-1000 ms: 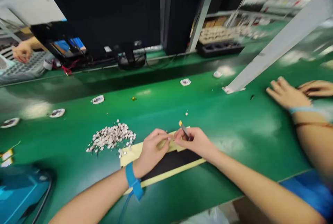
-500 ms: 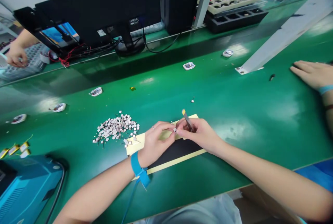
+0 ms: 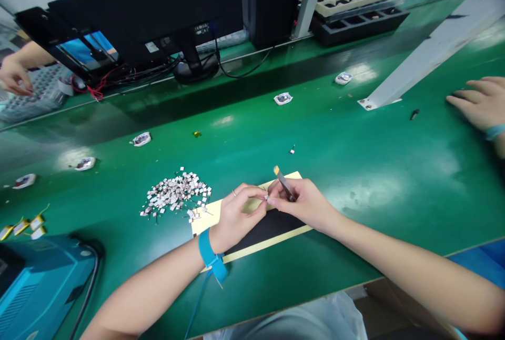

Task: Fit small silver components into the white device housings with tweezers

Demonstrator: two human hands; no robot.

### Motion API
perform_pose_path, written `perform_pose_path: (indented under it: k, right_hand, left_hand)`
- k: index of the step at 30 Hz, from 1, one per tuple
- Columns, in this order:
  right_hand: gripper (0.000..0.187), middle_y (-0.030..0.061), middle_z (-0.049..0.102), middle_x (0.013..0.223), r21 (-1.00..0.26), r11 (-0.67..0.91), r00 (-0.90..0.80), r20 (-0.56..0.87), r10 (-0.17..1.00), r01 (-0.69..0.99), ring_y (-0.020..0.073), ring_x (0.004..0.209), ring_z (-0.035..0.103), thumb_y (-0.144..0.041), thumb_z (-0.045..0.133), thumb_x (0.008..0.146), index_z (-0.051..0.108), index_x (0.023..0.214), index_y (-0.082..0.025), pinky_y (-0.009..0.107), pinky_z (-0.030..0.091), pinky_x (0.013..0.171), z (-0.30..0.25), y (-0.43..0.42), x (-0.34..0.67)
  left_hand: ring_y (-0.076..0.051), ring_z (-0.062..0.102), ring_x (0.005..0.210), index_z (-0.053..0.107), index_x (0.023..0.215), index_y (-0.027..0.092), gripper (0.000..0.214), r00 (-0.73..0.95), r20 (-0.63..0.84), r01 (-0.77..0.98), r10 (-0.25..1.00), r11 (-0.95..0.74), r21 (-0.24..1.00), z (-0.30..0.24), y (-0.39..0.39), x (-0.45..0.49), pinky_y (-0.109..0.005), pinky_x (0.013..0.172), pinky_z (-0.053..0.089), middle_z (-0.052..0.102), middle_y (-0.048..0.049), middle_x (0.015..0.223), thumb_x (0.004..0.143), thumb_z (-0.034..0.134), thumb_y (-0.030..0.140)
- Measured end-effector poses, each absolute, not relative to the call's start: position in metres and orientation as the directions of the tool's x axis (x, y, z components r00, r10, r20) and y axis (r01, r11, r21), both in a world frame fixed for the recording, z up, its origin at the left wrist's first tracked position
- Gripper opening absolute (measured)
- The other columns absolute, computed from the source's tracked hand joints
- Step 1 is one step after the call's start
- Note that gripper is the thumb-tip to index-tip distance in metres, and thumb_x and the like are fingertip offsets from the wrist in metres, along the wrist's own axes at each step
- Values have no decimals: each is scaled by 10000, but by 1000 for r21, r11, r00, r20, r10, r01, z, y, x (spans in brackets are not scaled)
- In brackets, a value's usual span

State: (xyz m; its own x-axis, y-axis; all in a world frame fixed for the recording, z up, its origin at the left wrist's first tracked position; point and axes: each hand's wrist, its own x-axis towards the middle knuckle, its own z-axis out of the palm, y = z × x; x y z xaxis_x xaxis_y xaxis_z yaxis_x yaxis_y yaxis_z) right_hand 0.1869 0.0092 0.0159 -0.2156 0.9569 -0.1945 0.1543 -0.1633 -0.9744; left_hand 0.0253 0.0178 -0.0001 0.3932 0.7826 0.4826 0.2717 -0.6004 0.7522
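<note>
My left hand (image 3: pixel 239 215), with a blue wrist strap (image 3: pixel 206 248) on its wrist, pinches a small white square part (image 3: pixel 266 197) between thumb and forefinger. Facing it, my right hand (image 3: pixel 305 202) is closed around grey tweezers (image 3: pixel 285 185) with a yellow end pointing up. Its thumb and fingertips meet the left fingertips at the same small part. Both hands are over a pale yellow sheet (image 3: pixel 256 248) with a black band (image 3: pixel 252 235). The tweezer tips are hidden by my fingers. Left of the sheet lies a pile of similar small white parts (image 3: pixel 175 192).
White device shells (image 3: pixel 283 99) lie in a row across the green table (image 3: pixel 394 182). A blue machine (image 3: pixel 43 282) stands at left, a monitor (image 3: pixel 150 8) at the back. A slanted grey post (image 3: pixel 426 50) rises at right. Co-workers' hands (image 3: pixel 483 100) show at right and far left.
The row of white shells has shifted slightly left. The co-worker's hand at right has lifted and spread its fingers; the one at far left has moved left. My hands hold nearly the same pose.
</note>
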Motion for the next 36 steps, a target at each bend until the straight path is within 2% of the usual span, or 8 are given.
perform_pose_path:
  k: [7,16,20,24,26,30,33,36]
  right_hand:
    - [121,-10,519,575,-965,-184,-161,-215,963,186,69,471,344,-257,588,613,543,562,-156,215,258,441,13,9,183]
    - [327,18,590,659,-959,-274,-278,-244,929,-74,108,604,522,-286,682,615,407,495,-156,230,380,560,9,13,194]
    - [292,-18,509,566,-960,-275,-306,-279,910,60,82,490,423,-366,690,603,488,596,-155,211,287,459,8,13,197]
    - [294,-66,338,461,-949,-180,-292,-254,922,260,74,428,305,-428,642,618,516,632,-163,216,232,436,5,16,198]
    - [266,-70,291,452,-927,-84,-228,-177,958,366,77,419,278,-424,604,653,528,651,-168,220,230,431,3,20,204]
    - [196,-39,369,501,-779,119,-180,8,984,615,96,445,347,-369,572,699,551,686,-174,225,270,441,2,29,222]
    - [162,-33,447,508,-720,180,-376,-121,919,671,102,433,402,-331,601,686,571,713,-174,220,291,431,7,29,229]
    - [126,-17,545,563,-683,264,-525,-205,826,682,118,475,484,-293,632,685,585,702,-178,218,322,453,11,23,225]
  left_hand:
    - [-107,578,731,550,854,166,143,413,479,296,775,-611,734,0,17,25,-206,669,473,609,-23,771,736,577,89]
    - [-118,585,736,543,856,164,143,401,394,192,827,-496,847,-3,17,23,-229,675,493,605,-28,776,733,589,107]
    - [-123,596,724,541,854,167,146,416,379,195,826,-489,850,-2,16,26,-231,668,505,613,-29,778,729,598,119]
    - [-132,614,791,513,999,176,234,606,272,254,747,-506,824,8,25,20,-231,708,519,623,-51,907,774,540,121]
    - [-150,603,852,515,1025,176,237,670,215,356,711,-562,747,18,34,7,-256,750,512,614,-61,960,796,503,117]
    - [-174,580,866,585,917,169,168,647,214,581,732,-655,483,40,42,-33,-305,780,485,623,-55,921,826,452,118]
    - [-178,567,878,591,936,178,209,702,64,643,710,-670,371,47,37,-59,-316,790,476,621,-54,936,852,404,134]
    - [-165,542,949,568,1004,200,268,728,-68,654,682,-661,369,44,27,-70,-307,834,459,603,-44,1016,866,357,108]
